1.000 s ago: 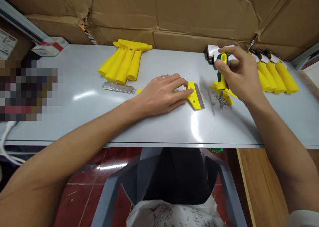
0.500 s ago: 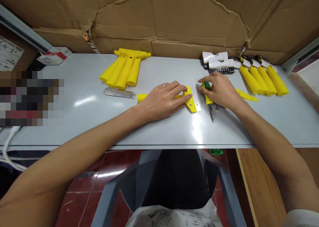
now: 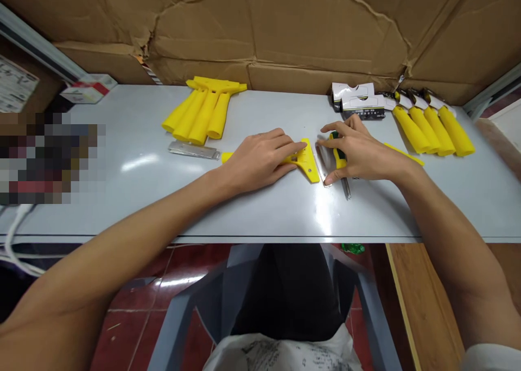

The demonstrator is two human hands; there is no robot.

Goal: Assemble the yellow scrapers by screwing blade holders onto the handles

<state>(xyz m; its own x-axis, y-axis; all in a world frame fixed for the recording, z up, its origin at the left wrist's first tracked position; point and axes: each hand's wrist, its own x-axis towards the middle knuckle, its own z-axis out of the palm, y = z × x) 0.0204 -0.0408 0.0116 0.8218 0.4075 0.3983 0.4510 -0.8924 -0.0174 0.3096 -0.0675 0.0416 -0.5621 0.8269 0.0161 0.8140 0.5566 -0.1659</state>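
One metal blade (image 3: 321, 165) just right of yellow scraper (image 3: 308, 164), long axis near-parallel to scraper's head; right hand (image 3: 360, 151) nearer, thumb and fingertips gripping blade's ends; left hand (image 3: 262, 157) holding scraper down.

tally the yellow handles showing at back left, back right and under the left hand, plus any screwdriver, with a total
Back-left yellow handles: 4
Back-right yellow handles: 4
Handle under the left hand: 1
Screwdriver: 1
Total: 10

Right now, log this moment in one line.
left hand: holds yellow scraper | right hand: finger and thumb at ends of metal blade, grip unclear | screwdriver: under right hand, partly hidden
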